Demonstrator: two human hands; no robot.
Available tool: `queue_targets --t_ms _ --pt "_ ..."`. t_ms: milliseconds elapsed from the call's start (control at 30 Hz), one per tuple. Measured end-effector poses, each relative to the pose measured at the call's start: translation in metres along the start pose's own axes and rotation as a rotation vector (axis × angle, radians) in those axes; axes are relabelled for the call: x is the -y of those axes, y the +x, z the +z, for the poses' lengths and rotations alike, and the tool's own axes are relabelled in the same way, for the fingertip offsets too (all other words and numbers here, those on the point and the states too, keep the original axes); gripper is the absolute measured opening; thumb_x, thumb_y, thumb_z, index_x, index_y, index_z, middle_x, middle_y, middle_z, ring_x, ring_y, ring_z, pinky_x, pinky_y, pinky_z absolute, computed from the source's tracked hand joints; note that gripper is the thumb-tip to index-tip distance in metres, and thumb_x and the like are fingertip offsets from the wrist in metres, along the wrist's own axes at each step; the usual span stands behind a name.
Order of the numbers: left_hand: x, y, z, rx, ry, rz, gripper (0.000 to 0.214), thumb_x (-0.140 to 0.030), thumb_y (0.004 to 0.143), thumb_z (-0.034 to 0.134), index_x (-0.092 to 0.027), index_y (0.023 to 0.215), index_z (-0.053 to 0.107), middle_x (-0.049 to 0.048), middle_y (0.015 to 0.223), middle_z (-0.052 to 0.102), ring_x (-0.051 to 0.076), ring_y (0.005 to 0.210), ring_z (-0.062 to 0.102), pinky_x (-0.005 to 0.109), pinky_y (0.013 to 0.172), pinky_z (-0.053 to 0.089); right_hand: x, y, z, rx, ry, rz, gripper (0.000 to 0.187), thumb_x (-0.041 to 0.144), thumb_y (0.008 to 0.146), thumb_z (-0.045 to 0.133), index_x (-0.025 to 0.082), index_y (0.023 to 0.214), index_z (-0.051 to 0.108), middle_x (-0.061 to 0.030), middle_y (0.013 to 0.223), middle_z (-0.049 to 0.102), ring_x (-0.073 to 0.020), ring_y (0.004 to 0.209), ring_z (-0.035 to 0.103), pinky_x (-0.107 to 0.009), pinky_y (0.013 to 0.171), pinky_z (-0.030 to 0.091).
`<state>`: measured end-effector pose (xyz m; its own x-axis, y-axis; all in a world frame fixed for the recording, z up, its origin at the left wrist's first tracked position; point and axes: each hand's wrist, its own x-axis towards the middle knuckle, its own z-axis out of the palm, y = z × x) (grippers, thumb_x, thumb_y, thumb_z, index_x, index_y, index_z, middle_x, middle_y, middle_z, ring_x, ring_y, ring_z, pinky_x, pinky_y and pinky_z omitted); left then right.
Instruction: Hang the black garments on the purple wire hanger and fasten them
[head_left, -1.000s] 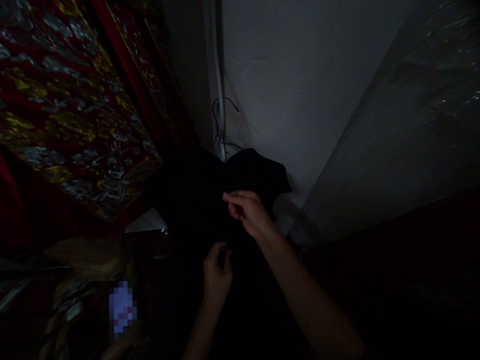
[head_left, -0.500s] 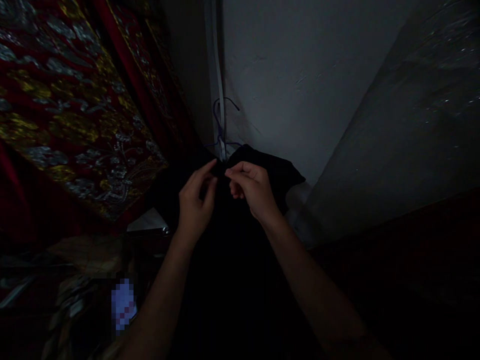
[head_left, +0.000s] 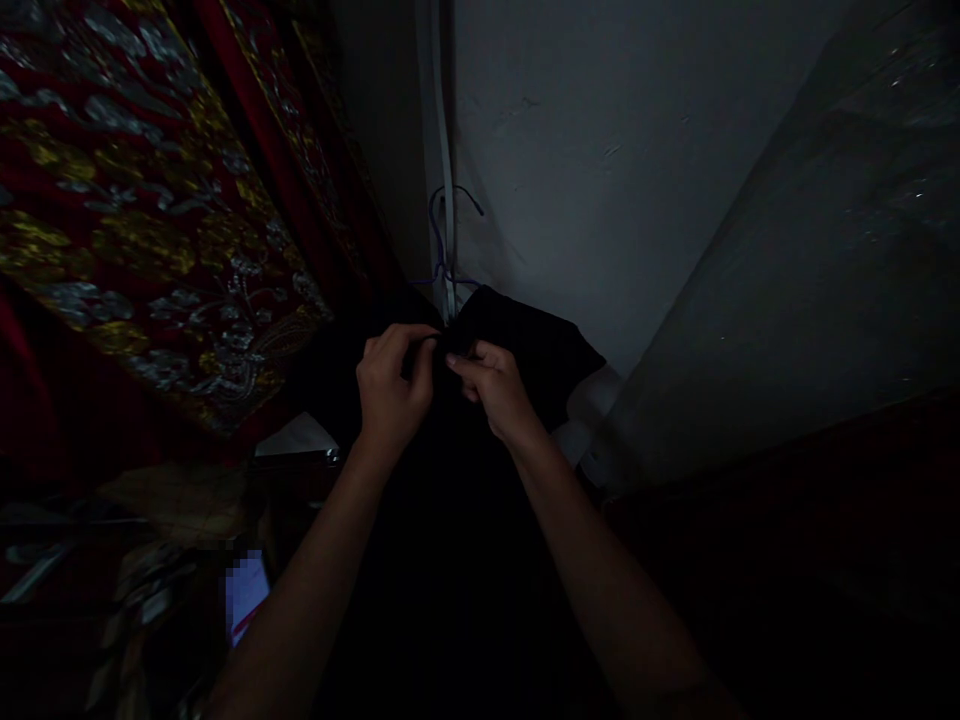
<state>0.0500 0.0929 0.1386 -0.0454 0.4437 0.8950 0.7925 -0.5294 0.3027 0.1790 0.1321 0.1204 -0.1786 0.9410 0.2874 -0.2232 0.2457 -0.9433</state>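
A black short-sleeved garment [head_left: 525, 330] hangs on a thin purple-blue hanger [head_left: 441, 264] against the wall. My left hand [head_left: 396, 375] pinches the dark cloth at the front of the neckline between thumb and forefinger. Close beside it, my right hand [head_left: 495, 385] has its fingers curled and its thumb and forefinger pressed together on the same part of the garment. A small gap separates the two hands. The picture is very dark, so any fastening between the fingertips cannot be made out.
Red cloth with gold and silver sequin embroidery [head_left: 150, 230] hangs on the left. A pale strip or cable [head_left: 442, 110] runs down the grey wall [head_left: 600, 150]. A lit screen [head_left: 245, 592] and dim clutter lie at lower left. Clear plastic sheeting [head_left: 795, 260] covers the right side.
Both hands have closed in on the neckline; the left thumb and forefinger have come closer together. The right hand has shifted slightly left and down. The view has shifted a little.
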Motion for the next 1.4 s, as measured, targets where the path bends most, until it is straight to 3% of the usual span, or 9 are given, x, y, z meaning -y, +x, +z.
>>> queue_targets --t_ms 167,233,333,467,600,1000,1200,1300,1400 --pt "-0.009 0.032 -0.028 -0.35 -0.057 -0.096 0.015 -0.027 0.1 0.052 -0.018 0.101 0.063 0.0019 0.093 0.066 0.016 0.091 0.065 0.029 0.084 0.048 -0.03 -0.011 -0.001 -0.123 -0.196 0.025 0.011 0.025 0.07 0.057 0.02 0.061 0.055 0.0056 0.056 0.046 -0.0101 0.054 0.04 -0.024 0.05 0.028" --pt "-0.011 0.045 -0.045 -0.304 -0.097 -0.079 0.01 -0.028 0.097 0.058 -0.021 0.098 0.065 0.0007 0.092 0.065 0.017 0.09 0.064 0.029 0.084 0.049 -0.035 -0.024 -0.001 -0.099 -0.164 0.025 0.011 0.028 0.073 0.057 0.02 0.066 0.058 0.0067 0.053 0.045 -0.0101 0.051 0.039 -0.024 0.049 0.028" --pt "-0.009 0.052 -0.059 -0.097 -0.133 -0.069 0.003 -0.025 0.092 0.065 -0.023 0.093 0.066 -0.0007 0.087 0.068 0.017 0.084 0.065 0.027 0.079 0.05 -0.021 -0.036 0.004 -0.031 -0.068 -0.039 0.019 0.039 0.083 0.059 0.021 0.077 0.06 0.0087 0.049 0.041 -0.0096 0.045 0.037 -0.024 0.045 0.026" --pt "-0.006 0.039 -0.055 0.091 -0.136 -0.068 0.006 -0.026 0.091 0.065 -0.021 0.094 0.067 0.0003 0.09 0.072 0.017 0.086 0.066 0.027 0.08 0.05 0.016 -0.027 0.013 0.056 -0.09 -0.212 0.03 0.05 0.093 0.057 0.021 0.084 0.059 0.0069 0.055 0.048 -0.0095 0.048 0.044 -0.024 0.048 0.032" --pt "-0.006 0.029 -0.047 0.189 -0.118 -0.014 0.008 -0.026 0.093 0.062 -0.02 0.096 0.066 0.003 0.094 0.072 0.019 0.09 0.067 0.029 0.083 0.05 0.028 -0.01 0.016 0.078 -0.195 -0.381 0.03 0.044 0.097 0.055 0.021 0.077 0.053 0.0064 0.059 0.047 -0.0088 0.052 0.044 -0.024 0.052 0.035" --pt "-0.009 0.028 -0.037 0.231 -0.138 0.016 0.01 -0.025 0.095 0.058 -0.019 0.099 0.065 0.0041 0.096 0.072 0.02 0.093 0.067 0.032 0.085 0.049 0.019 -0.011 0.009 0.107 -0.169 -0.392 0.02 0.04 0.095 0.058 0.021 0.088 0.053 0.0035 0.072 0.056 -0.0105 0.061 0.055 -0.024 0.057 0.042" --pt "-0.007 0.022 -0.036 0.259 -0.15 -0.008 0.011 -0.026 0.096 0.057 -0.019 0.099 0.065 0.0039 0.096 0.071 0.019 0.092 0.066 0.031 0.084 0.049 0.02 -0.013 0.009 0.11 -0.211 -0.368 0.018 0.038 0.096 0.056 0.023 0.088 0.05 0.0044 0.067 0.055 -0.0109 0.058 0.054 -0.024 0.053 0.039" --pt "-0.009 0.019 -0.034 0.193 -0.109 0.009 0.01 -0.027 0.096 0.058 -0.02 0.098 0.064 0.0034 0.094 0.07 0.02 0.091 0.066 0.031 0.084 0.048 0.014 -0.008 0.012 0.087 -0.18 -0.321 0.022 0.037 0.092 0.059 0.023 0.08 0.049 0.0049 0.062 0.052 -0.0106 0.053 0.052 -0.023 0.05 0.036" --pt "-0.007 0.021 -0.041 0.015 -0.067 0.0 0.009 -0.028 0.096 0.058 -0.021 0.098 0.063 0.0029 0.095 0.068 0.02 0.093 0.064 0.033 0.088 0.047 -0.005 0.002 0.01 0.004 -0.27 -0.226 0.019 0.03 0.084 0.067 0.02 0.074 0.054 0.0015 0.066 0.057 -0.0125 0.058 0.054 -0.025 0.054 0.037"
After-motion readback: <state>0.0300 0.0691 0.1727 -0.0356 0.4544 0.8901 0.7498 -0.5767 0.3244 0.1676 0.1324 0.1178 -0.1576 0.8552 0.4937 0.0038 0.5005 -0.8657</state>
